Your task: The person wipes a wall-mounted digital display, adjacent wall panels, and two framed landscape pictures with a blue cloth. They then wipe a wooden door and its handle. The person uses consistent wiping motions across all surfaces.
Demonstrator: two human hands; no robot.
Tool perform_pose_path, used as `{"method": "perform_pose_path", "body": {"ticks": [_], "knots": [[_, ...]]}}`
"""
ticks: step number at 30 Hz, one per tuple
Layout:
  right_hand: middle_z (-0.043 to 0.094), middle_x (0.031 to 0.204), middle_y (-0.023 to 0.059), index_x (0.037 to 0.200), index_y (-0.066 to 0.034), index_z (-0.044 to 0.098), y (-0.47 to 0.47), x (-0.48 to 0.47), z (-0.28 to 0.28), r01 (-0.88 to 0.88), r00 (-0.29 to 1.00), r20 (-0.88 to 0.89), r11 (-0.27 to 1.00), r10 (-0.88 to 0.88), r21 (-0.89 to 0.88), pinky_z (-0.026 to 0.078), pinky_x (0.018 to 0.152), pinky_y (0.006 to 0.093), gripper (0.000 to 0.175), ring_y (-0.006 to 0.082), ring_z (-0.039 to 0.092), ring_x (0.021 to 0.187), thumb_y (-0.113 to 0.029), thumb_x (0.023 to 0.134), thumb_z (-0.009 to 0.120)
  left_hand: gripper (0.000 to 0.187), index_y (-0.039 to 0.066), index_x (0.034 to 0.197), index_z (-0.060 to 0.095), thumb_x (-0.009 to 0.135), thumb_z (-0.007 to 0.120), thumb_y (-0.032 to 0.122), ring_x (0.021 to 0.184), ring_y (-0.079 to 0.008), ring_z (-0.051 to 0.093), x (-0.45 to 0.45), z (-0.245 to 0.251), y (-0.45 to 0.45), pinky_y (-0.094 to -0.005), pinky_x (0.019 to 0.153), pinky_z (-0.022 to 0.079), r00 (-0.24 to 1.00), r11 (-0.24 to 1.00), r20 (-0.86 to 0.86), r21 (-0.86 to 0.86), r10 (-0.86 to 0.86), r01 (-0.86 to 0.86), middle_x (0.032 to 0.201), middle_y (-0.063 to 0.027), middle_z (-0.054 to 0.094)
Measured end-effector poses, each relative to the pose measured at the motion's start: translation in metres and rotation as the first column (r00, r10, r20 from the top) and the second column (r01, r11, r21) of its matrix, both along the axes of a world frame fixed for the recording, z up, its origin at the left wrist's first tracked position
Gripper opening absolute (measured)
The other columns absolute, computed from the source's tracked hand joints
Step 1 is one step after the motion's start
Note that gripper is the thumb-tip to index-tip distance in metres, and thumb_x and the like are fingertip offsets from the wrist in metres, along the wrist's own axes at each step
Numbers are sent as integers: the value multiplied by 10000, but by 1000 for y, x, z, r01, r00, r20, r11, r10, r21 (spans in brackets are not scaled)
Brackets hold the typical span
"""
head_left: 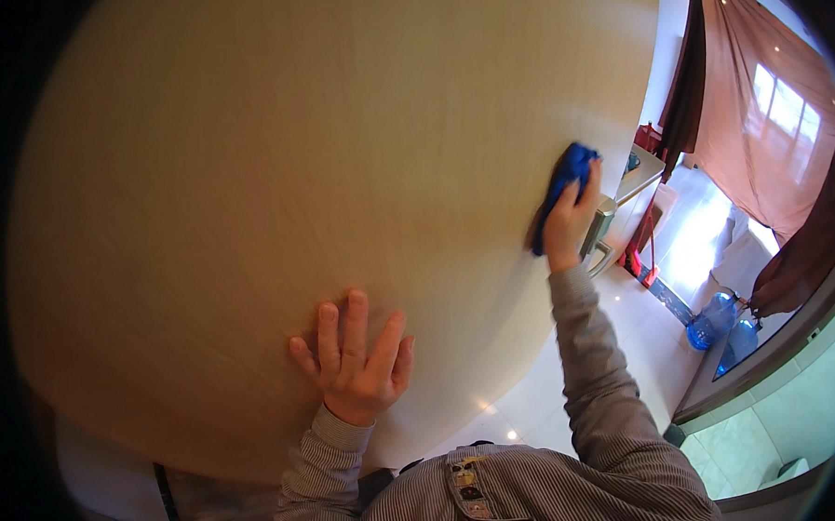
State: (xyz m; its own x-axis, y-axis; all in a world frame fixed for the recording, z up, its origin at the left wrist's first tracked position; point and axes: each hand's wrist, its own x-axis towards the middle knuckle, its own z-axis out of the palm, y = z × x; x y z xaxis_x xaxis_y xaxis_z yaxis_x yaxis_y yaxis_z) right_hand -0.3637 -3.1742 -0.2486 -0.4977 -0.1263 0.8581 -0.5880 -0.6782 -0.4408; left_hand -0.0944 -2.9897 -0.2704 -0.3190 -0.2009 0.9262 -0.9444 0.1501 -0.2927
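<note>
A broad, light wood-grain door (301,147) fills most of the view before me. My right hand (571,215) grips a folded blue cloth (561,184) and presses it on the door's face near its right edge. Just to the right of that hand is a metal door handle (601,231), partly hidden behind the hand and wrist. Lower down and farther left, my left hand (359,364) has its fingers spread, back towards me, at the door's surface. It holds nothing. Whether the whole palm touches the door cannot be seen.
White floor tiles (529,416) run below and right of the door. Beyond its edge are a light counter (641,181), a red long-handled item (648,264) and blue water bottles (712,321). A brownish-pink curtain (739,107) hangs at the far right.
</note>
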Motion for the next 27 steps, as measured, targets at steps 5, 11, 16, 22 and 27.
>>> {"method": "perform_pose_path", "body": {"ticks": [5,11,16,22,27], "knots": [[432,1336,214,1202,-20,531,75,76,-11,-135,909,-405,989,102,-54,240,1055,487,500,391,355,1274,-128,719,607,195,229,959,662,842,550,337,1317,-331,331,-1,0,5,-508,1108,-13,997,994,-35,81,-69,72,1265,-82,558],[527,1245,169,1104,-81,612,76,89,89,-185,707,-707,963,-9,-197,283,1019,497,463,377,418,1220,-162,649,652,178,220,935,663,797,594,308,1291,-342,360,-1,2,6,-509,1105,-21,991,986,-64,108,-117,124,1231,-73,583],[505,1260,209,1174,-15,554,5,22,139,-67,934,-350,932,-66,-355,309,1031,415,384,361,444,1203,-107,801,561,180,202,921,647,754,626,267,1235,-337,415,-3,7,13,-534,1100,1,989,978,-89,162,-118,132,1182,-86,603],[456,1312,238,1225,32,499,-26,-28,53,2,992,-121,985,-23,-171,289,1050,406,376,366,410,1236,-111,877,492,168,170,912,638,759,606,230,1136,-296,479,-30,9,15,-553,1067,165,944,943,-159,125,-288,308,1099,-87,625],[476,1306,198,1179,-24,554,33,18,2,-184,863,-495,975,99,-125,243,1049,491,520,371,386,1259,-169,689,652,170,159,911,640,760,607,228,1130,-294,481,-69,14,-6,-539,1050,216,930,930,-169,119,-327,349,1120,-93,615]]}}
